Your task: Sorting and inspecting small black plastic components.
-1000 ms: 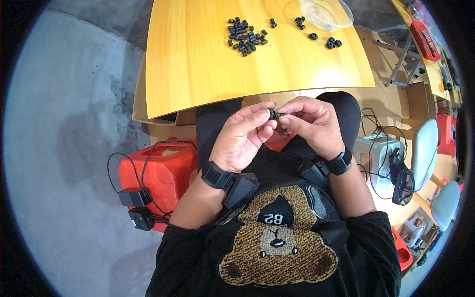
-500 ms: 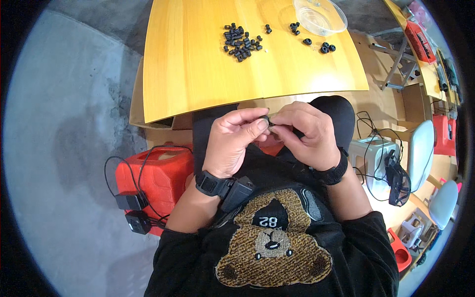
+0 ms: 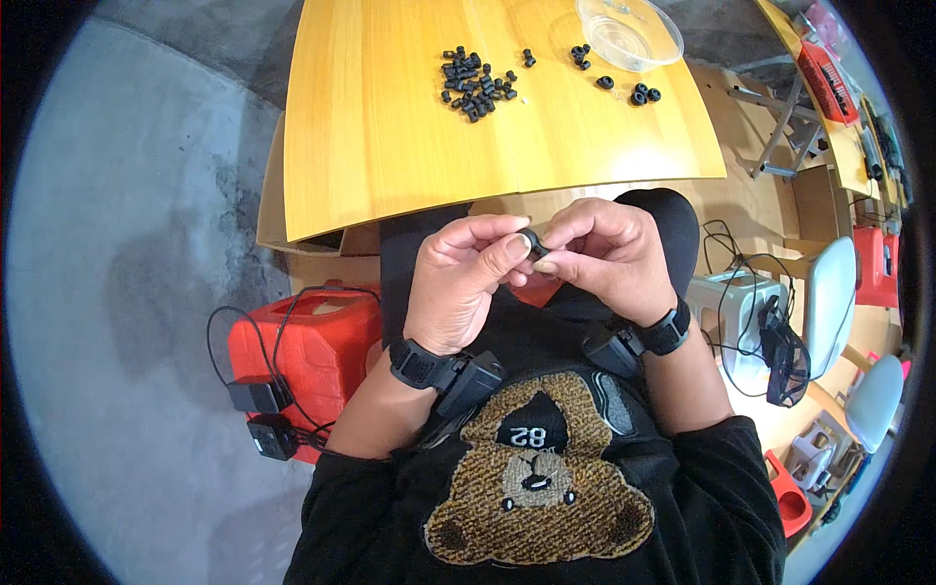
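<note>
Both hands pinch one small black ring-shaped part [image 3: 531, 241] above the lap.
Left hand [image 3: 466, 283] and right hand [image 3: 603, 255] grasp it between fingertips, near the yellow wooden counter [image 3: 390, 127]; loose black parts [image 3: 475, 80] and a clear plastic bowl [image 3: 629, 31] lie well apart.

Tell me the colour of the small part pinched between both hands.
Black, seen in the head view: small part.

Clear plastic bowl [image 3: 630, 34] on yellow wooden table [image 3: 409, 146], red case [image 3: 304, 341] below
</note>
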Available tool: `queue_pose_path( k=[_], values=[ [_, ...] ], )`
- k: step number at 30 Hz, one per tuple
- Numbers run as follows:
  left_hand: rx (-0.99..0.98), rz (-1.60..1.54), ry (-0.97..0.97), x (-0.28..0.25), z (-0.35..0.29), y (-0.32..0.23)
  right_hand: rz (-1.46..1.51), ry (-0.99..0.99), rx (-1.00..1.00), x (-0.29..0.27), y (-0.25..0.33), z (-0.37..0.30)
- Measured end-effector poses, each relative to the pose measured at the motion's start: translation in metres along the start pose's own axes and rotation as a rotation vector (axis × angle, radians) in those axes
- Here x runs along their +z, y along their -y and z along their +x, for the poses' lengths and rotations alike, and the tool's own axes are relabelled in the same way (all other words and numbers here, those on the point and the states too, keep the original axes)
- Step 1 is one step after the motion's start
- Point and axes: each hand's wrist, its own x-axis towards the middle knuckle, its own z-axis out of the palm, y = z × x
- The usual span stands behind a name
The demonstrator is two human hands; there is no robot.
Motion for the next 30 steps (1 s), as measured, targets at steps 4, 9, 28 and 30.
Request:
queue_pose_path(
  k=[4,9,28,30],
  values=[
    [0.013,0.017,-0.002,0.000,0.001,-0.001,0.067,-0.013,0.027,0.001,-0.001,0.001],
    [0.016,0.065,0.012,-0.001,0.001,-0.002,0.033,0.036,0.067,-0.004,0.000,0.005],
    [-0.081,0.031,0.137,-0.003,-0.002,-0.005,-0.519,0.437,-0.228,-0.016,0.022,0.031],
    [-0.098,-0.009,0.150,-0.002,-0.005,-0.004,-0.521,0.448,-0.269,-0.015,0.022,0.029]
  ],
)
